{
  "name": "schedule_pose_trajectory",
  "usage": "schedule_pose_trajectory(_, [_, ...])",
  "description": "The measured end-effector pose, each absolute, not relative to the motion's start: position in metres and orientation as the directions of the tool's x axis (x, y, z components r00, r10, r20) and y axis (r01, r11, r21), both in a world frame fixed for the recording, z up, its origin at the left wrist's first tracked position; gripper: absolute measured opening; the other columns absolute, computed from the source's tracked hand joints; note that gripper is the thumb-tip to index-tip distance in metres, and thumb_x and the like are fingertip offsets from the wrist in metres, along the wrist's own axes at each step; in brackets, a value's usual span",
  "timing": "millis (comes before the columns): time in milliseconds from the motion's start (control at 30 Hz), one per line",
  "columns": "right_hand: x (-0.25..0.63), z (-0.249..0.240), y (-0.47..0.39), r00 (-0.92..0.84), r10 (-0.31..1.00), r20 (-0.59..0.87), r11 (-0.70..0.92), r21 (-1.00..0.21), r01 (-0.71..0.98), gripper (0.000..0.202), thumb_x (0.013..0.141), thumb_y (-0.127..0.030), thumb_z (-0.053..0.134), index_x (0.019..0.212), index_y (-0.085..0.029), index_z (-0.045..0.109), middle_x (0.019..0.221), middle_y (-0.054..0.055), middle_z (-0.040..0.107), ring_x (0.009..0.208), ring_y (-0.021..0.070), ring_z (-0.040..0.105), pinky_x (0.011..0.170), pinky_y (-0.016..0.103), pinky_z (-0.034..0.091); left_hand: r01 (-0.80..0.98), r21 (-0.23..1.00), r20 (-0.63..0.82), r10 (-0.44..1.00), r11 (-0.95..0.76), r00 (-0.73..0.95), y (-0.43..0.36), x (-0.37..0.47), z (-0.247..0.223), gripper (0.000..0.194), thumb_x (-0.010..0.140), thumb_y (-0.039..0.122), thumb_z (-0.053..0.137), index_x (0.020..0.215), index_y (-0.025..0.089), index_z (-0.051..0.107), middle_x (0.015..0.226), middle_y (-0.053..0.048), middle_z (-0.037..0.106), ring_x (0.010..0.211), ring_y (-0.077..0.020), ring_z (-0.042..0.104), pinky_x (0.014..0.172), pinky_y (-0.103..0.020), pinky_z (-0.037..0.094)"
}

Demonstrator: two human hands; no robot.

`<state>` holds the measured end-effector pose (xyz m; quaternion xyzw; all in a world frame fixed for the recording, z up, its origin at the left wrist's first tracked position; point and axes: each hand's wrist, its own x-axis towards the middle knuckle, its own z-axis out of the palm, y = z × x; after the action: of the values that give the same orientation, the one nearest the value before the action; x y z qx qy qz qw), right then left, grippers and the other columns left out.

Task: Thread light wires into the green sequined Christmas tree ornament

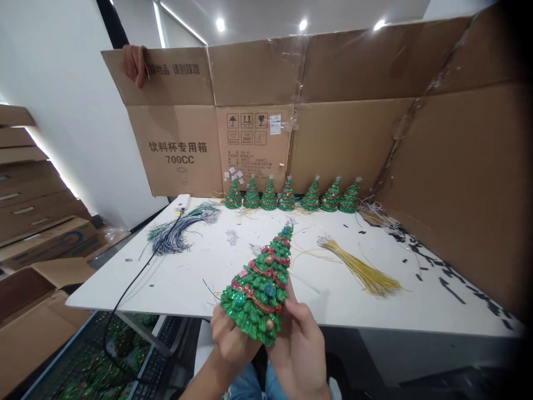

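A green glittery Christmas tree figure (266, 278) with red garlands, small gift shapes and gold balls is held over the front edge of the white table, its star tip leaning up and to the right. My left hand (233, 336) grips the base from the lower left, with its fingers partly hidden behind the figure. My right hand (302, 339) wraps round the right side, the thumb near the tree's edge and other fingers behind it.
Several small trees (287, 195) line the back of the white table (250, 303) before a cardboard wall (254, 72). Dark wires (175, 230) lie left, yellow wires (362, 266) right, black scraps (441, 266) far right. A crate (104, 355) of trees sits below left.
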<state>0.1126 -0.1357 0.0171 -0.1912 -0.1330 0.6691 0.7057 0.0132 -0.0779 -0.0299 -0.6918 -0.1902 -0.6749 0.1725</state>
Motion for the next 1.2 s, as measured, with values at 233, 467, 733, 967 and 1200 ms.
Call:
schedule_pose_trajectory(233, [0.121,0.007,-0.133,-0.011,1.0,-0.027,-0.022,-0.459,-0.888,0.056,0.089,-0.036,0.065,0.145,-0.04,0.058,0.134,0.001,0.073,0.119,0.0291,0.069,0.103,0.053,0.053,0.46,0.047,0.999,0.05,-0.887,-0.007,-0.076,0.012,-0.023,0.019,0.084,0.01,0.073,0.071,0.02,0.063,0.059,0.001,0.07,0.052,-0.0155,0.066,0.056,-0.028,0.052])
schedule_pose_trajectory(467, [0.123,0.003,-0.13,-0.019,1.0,0.0,-0.017,-0.483,-0.876,0.058,0.09,-0.034,0.069,0.146,-0.041,0.057,0.134,0.003,0.073,0.119,0.0293,0.07,0.103,0.054,0.054,0.444,0.099,0.995,0.094,-0.89,-0.035,-0.075,0.013,-0.032,0.018,0.088,0.013,0.071,0.072,0.02,0.064,0.062,0.001,0.071,0.053,-0.0146,0.067,0.058,-0.027,0.051])
schedule_pose_trajectory(733, [0.123,0.008,-0.129,-0.04,0.999,-0.002,-0.036,-0.483,-0.875,0.065,0.089,-0.031,0.072,0.149,-0.044,0.051,0.133,0.001,0.073,0.115,0.0262,0.072,0.103,0.05,0.054,0.408,0.186,0.982,0.178,-0.894,-0.058,-0.073,0.015,-0.035,0.011,0.091,0.016,0.068,0.081,0.02,0.07,0.073,-0.002,0.076,0.063,-0.0166,0.072,0.063,-0.029,0.056])
schedule_pose_trajectory(967, [0.128,0.009,-0.127,-0.07,0.998,-0.005,-0.064,-0.483,-0.873,0.056,0.092,-0.033,0.068,0.146,-0.042,0.056,0.132,0.002,0.074,0.115,0.0267,0.071,0.1,0.05,0.055,0.471,0.169,0.984,0.176,-0.866,-0.03,-0.074,0.016,-0.035,0.011,0.09,0.014,0.068,0.08,0.02,0.069,0.067,-0.003,0.075,0.057,-0.0173,0.071,0.058,-0.028,0.052])
schedule_pose_trajectory(1200, [0.133,0.004,-0.126,-0.089,0.996,-0.03,-0.092,-0.503,-0.859,0.051,0.09,-0.035,0.068,0.14,-0.038,0.062,0.125,0.003,0.077,0.11,0.0284,0.073,0.098,0.052,0.056,0.465,0.134,0.987,0.158,-0.875,0.014,-0.073,0.016,-0.033,0.013,0.091,0.015,0.066,0.079,0.02,0.068,0.067,-0.003,0.075,0.059,-0.0178,0.072,0.059,-0.029,0.055])
